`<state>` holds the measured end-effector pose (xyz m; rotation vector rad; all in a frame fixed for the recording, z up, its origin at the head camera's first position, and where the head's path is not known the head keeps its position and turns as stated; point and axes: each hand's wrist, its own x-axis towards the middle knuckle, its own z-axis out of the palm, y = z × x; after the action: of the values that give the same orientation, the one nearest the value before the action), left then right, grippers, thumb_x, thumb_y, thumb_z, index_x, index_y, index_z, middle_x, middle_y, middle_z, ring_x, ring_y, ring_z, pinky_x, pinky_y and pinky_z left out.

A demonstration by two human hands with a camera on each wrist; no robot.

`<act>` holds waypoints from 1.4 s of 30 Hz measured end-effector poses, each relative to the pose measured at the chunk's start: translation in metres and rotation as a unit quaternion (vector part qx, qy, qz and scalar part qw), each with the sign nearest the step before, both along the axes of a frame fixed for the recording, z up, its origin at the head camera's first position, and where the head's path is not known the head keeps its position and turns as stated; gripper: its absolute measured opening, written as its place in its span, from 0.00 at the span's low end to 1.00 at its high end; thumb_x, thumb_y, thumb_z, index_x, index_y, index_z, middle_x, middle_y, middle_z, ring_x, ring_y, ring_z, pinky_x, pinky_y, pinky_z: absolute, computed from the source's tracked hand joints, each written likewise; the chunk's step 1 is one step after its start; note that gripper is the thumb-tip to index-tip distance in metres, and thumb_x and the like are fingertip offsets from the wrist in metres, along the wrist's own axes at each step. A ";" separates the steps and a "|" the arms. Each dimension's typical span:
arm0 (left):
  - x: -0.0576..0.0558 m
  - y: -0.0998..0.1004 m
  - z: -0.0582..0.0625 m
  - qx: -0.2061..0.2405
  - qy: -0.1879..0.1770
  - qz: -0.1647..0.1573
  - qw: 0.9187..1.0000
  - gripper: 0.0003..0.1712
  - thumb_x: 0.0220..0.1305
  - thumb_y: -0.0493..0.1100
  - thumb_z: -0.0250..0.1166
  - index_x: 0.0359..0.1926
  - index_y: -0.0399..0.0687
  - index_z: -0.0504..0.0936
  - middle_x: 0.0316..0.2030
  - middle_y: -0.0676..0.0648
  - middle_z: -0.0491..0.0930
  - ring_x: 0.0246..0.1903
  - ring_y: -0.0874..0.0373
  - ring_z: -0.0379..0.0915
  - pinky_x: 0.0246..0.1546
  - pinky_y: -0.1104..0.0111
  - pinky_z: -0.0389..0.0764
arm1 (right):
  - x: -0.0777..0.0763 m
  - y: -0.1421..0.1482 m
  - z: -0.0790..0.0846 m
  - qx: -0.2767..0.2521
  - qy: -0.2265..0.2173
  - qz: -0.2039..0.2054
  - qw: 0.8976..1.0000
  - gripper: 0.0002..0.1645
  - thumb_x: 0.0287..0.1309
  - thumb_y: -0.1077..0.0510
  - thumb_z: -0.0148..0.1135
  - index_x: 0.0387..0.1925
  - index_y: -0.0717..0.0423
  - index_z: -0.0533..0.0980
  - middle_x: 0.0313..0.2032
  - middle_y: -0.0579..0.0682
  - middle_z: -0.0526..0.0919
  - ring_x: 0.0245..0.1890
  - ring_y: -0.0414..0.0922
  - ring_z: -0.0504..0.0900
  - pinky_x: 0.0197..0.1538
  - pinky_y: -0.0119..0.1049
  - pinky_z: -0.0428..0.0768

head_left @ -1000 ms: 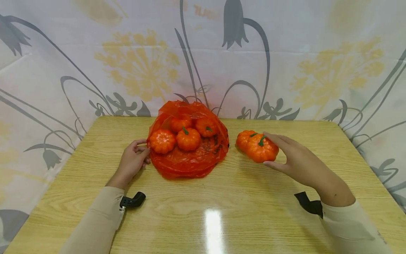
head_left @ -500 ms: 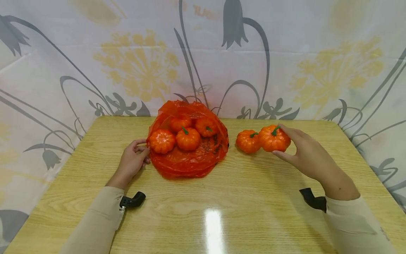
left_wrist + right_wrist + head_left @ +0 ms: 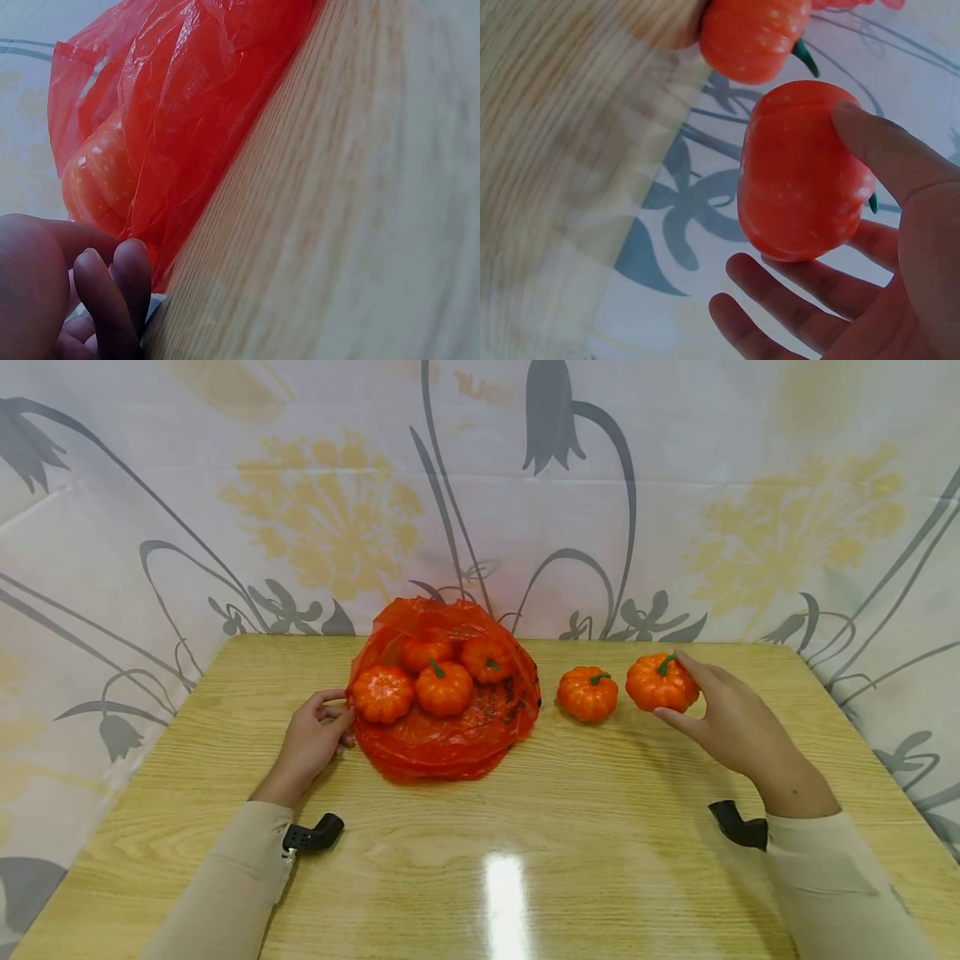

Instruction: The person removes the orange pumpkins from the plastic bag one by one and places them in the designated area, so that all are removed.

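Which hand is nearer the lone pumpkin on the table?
Right: the right hand holds another pumpkin just right of the lone pumpkin; the left hand is at the left edge of the red plastic bag.

I count four small orange pumpkins [image 3: 445, 690] in one red plastic bag [image 3: 435, 758], one loose pumpkin [image 3: 587, 696] on one tabletop [image 3: 525, 818], and one held pumpkin [image 3: 654, 687] in my one right hand [image 3: 735, 722]: six pumpkins altogether. Four of the six show a green stem [image 3: 666, 663]. With my one left hand [image 3: 311, 739], I have two hands, plus two beige sleeves [image 3: 221, 881], two black wrist fittings [image 3: 322, 832] and one floral-patterned backdrop [image 3: 675, 527].
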<state>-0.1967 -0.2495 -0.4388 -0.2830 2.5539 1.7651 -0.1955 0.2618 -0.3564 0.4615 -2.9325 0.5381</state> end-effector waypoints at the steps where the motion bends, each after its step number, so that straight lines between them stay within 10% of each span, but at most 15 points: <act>1: 0.000 0.000 0.000 -0.001 0.000 0.000 1.000 0.26 0.74 0.42 0.57 0.69 0.43 0.66 0.43 0.44 0.78 0.23 0.65 0.76 0.22 0.74 0.78 | -0.001 0.001 -0.002 0.001 -0.007 -0.001 1.000 0.52 0.61 0.47 0.69 0.75 0.66 0.55 0.64 0.75 0.68 0.63 0.73 0.67 0.61 0.71 0.68; 42: -0.001 0.000 -0.001 -0.003 0.004 0.001 1.000 0.25 0.74 0.42 0.57 0.68 0.42 0.66 0.42 0.43 0.77 0.22 0.65 0.76 0.21 0.73 0.78 | -0.019 0.004 -0.032 0.004 -0.136 0.008 0.991 0.54 0.67 0.43 0.61 0.75 0.73 0.48 0.67 0.80 0.61 0.66 0.75 0.63 0.67 0.69 0.62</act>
<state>-0.1981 -0.2499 -0.4397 -0.2783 2.5664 1.7625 -0.2148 0.2662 -0.3889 0.4446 -3.1918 0.6389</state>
